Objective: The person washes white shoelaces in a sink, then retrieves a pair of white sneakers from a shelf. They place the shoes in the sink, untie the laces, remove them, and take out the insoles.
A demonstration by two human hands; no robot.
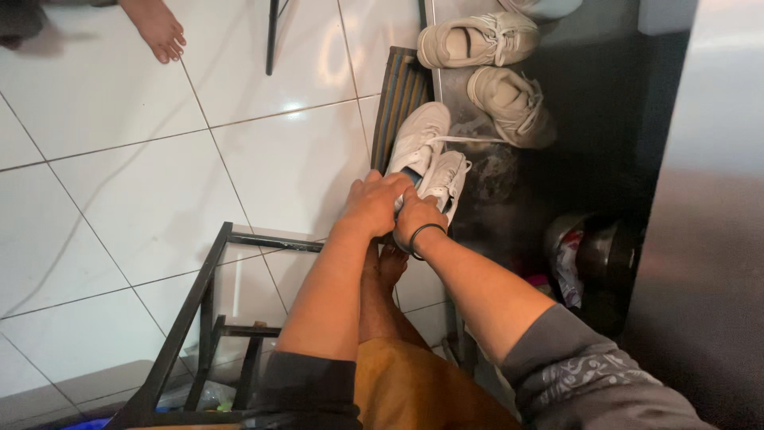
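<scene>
Glare gleams on the white floor tiles (119, 159); the right side lies dim.

The person wears a dark grey long-sleeved top, both sleeves pushed up above the elbows so the forearms are bare. The sleeve on the right arm carries a pale grey swirling, paisley-like pattern near its edge; the one on the left arm looks plain and darker. A thin black band, like a hair tie or slim bracelet, circles the wrist of the right hand (417, 221). The left hand (374, 203) is bare, without rings. Mustard-orange shorts cover the thigh, and the lower leg and foot are bare.
</scene>
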